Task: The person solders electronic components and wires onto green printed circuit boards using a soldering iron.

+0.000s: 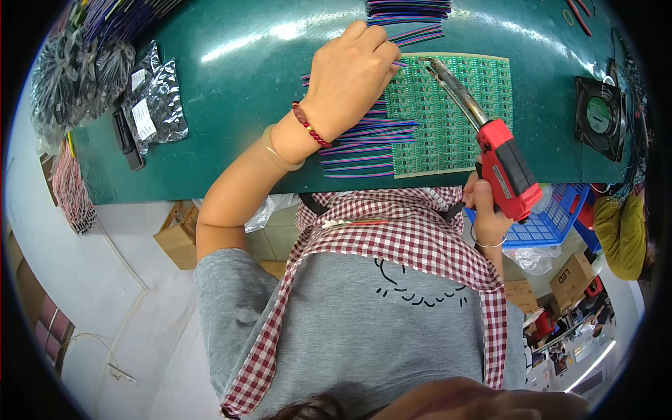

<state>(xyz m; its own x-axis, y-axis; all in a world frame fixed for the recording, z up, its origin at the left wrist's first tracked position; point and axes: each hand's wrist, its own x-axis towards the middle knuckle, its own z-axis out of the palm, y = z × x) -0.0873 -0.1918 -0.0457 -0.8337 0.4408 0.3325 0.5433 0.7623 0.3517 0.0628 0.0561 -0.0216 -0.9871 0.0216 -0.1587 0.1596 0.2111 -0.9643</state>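
Note:
My left hand (355,73) is closed in a pinch on a thin multicoloured wire (400,64), at the top left corner of a green circuit board panel (458,115). Several similar wires (364,150) stick out to the left from the panel's left edge; the hand and wrist cover part of them. In my right hand (490,220) is a red and black soldering gun (505,164), gripped near its lower end. Its metal tip points up and left over the panel's top part, a short way right of my left fingers. Whether it touches the board I cannot tell.
A bundle of wires (409,10) lies at the table's far side. To the left are dark plastic bags (157,105) and hanging red and white wires (68,185). A black fan (600,117) stands at the right, above a blue basket (553,220). Boxes (572,280) are below.

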